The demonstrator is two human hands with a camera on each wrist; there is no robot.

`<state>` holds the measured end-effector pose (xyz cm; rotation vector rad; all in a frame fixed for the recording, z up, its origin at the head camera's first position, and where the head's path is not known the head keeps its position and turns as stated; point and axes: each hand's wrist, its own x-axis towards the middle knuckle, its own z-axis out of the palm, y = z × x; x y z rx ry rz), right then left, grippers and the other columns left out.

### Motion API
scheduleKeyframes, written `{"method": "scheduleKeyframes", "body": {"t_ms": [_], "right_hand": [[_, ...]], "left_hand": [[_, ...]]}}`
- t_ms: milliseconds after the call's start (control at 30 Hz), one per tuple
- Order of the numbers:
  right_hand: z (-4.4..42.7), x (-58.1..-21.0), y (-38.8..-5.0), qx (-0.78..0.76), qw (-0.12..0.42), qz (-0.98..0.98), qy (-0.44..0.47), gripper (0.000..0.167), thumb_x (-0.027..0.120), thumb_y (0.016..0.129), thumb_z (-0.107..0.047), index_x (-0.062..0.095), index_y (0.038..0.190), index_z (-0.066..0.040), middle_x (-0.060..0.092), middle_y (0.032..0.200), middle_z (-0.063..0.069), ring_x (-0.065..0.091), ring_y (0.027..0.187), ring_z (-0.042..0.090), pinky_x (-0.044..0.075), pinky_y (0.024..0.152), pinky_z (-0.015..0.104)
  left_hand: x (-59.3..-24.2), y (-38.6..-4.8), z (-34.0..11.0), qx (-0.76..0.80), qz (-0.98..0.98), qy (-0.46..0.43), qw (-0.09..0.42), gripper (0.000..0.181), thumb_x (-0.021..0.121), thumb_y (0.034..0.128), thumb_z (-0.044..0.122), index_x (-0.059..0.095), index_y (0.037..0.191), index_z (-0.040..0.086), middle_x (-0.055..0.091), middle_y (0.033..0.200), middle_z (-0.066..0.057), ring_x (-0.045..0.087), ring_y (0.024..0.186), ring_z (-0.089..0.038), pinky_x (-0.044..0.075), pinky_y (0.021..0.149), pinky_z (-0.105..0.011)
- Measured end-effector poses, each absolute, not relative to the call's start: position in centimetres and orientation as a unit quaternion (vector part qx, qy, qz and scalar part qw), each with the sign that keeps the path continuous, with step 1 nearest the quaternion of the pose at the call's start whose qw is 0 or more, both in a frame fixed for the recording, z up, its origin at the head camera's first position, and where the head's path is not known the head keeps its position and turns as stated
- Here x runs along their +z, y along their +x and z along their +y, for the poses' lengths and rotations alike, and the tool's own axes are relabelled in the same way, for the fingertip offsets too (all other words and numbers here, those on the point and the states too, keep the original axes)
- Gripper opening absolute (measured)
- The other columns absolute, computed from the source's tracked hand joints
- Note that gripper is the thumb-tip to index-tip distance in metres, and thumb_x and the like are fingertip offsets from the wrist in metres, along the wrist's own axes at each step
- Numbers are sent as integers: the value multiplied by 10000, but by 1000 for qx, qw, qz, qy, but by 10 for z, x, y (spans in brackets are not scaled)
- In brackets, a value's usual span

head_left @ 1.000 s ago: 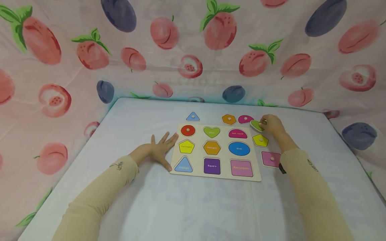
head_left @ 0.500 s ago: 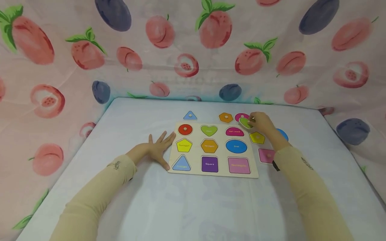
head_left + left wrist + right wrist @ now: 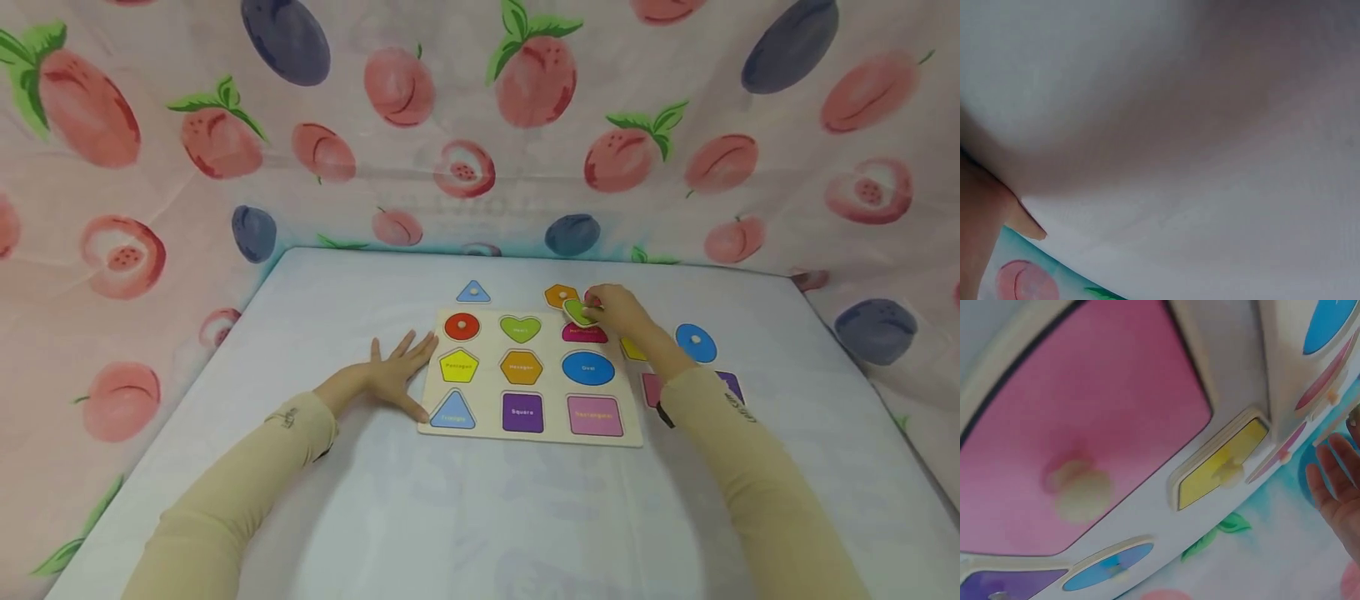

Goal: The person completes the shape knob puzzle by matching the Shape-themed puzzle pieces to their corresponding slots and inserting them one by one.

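Note:
A pale puzzle board (image 3: 555, 423) with coloured shapes lies flat on the table; a red circle piece (image 3: 462, 326) with a knob sits at its upper left. My left hand (image 3: 393, 377), fingers spread, touches the board's left edge. My right hand (image 3: 621, 310) pinches a green piece (image 3: 577, 313), tilted over the half-round shape at the board's upper right. In the left wrist view part of my left hand (image 3: 985, 219) shows at the edge. The right wrist view has my right hand (image 3: 1342, 487) at its right edge; the held piece is mostly out of frame.
Behind the board lie a blue triangle (image 3: 473, 292) and an orange hexagon (image 3: 560, 296). To its right are a yellow piece (image 3: 632, 349), a pink piece (image 3: 651, 389), a blue oval (image 3: 696, 342) and a purple piece (image 3: 731, 383), partly covered by my arm. Fruit-print cloth (image 3: 525, 208) stands behind.
My right hand has carried the green piece left, from beyond the board's right corner to above its upper right shape. My left hand stays at the left edge.

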<state>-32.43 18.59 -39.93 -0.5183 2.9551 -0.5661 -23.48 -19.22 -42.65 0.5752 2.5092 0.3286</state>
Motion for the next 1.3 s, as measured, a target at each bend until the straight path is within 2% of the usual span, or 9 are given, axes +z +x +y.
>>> {"method": "scheduleKeyframes", "body": {"t_ms": [200, 567, 933, 1167, 1300], "right_hand": [[170, -404, -320, -206, 18, 948, -242, 129, 639, 884, -89, 638, 910, 38, 642, 865, 172, 587, 865, 313, 520, 842, 438], [145, -407, -311, -185, 40, 948, -256, 144, 636, 892, -113, 642, 956, 16, 665, 939, 157, 578, 867, 272, 530, 824, 387], [112, -408, -314, -175, 47, 944, -276, 120, 633, 899, -131, 651, 917, -13, 671, 898, 120, 563, 809, 234, 514, 817, 356], [100, -410, -316, -146, 44, 948, -280, 139, 628, 903, -146, 648, 939, -13, 681, 949, 125, 592, 887, 258, 505, 889, 372], [98, -412, -317, -148, 43, 949, -275, 139, 636, 898, -145, 652, 924, -10, 683, 974, 137, 601, 911, 270, 503, 889, 385]], "left_hand": [[-423, -235, -191, 120, 930, 205, 280, 1303, 771, 655, 577, -130, 1508, 182, -186, 1584, -17, -270, 1424, -302, -237, 988, -700], [-420, -237, -189, 119, 928, 210, 283, 1306, 781, 652, 560, -128, 1508, 177, -184, 1585, -18, -276, 1421, -302, -240, 983, -703], [-425, -233, -191, 145, 929, 210, 267, 1300, 797, 639, 549, -83, 1517, 170, -138, 1594, -29, -243, 1432, -315, -231, 982, -711], [-425, -234, -191, 142, 931, 205, 265, 1308, 804, 628, 543, -80, 1517, 171, -136, 1594, -23, -243, 1434, -306, -236, 987, -702], [-424, -233, -190, 141, 933, 199, 266, 1305, 807, 631, 533, -80, 1518, 172, -132, 1595, -26, -243, 1434, -305, -244, 987, -696]]}}
